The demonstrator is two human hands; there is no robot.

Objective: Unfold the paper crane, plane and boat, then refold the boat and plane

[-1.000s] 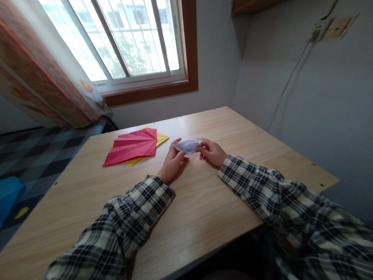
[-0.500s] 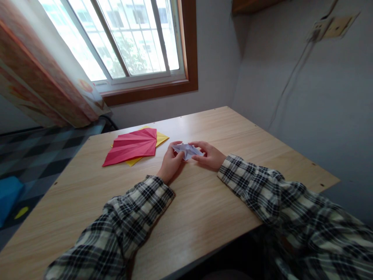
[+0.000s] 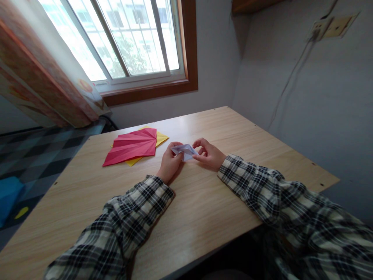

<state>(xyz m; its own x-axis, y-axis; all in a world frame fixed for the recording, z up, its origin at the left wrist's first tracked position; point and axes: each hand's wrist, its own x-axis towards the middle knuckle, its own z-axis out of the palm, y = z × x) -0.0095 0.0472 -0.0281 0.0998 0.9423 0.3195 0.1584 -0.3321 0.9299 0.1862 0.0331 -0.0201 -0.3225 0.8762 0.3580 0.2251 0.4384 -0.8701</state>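
A small folded piece of white paper (image 3: 184, 151) sits between the person's two hands, just above the wooden surface (image 3: 204, 202) and near its far middle. The left hand (image 3: 169, 161) grips the paper's left side, fingers curled around the near edge and the thumb on top, while the right hand (image 3: 210, 154) pinches the right tip between thumb and forefinger, the other fingers loosely bent beside it. Both wrists lie low against the surface, and both arms wear a plaid sleeve (image 3: 256, 186). The paper is creased into a pointed, roughly diamond-like form — its exact folds are too small to make out. To the left of the hands, well apart from them, a red pleated sheet (image 3: 132, 146) lies flat on the surface, spread like a fan, and it covers most of a yellow sheet (image 3: 162, 137) whose corners stick out from under it at the right and near edges. No container shows on the surface. Behind it a window (image 3: 128, 39) lets in daylight, with a patterned curtain (image 3: 43, 89) hanging at its left.
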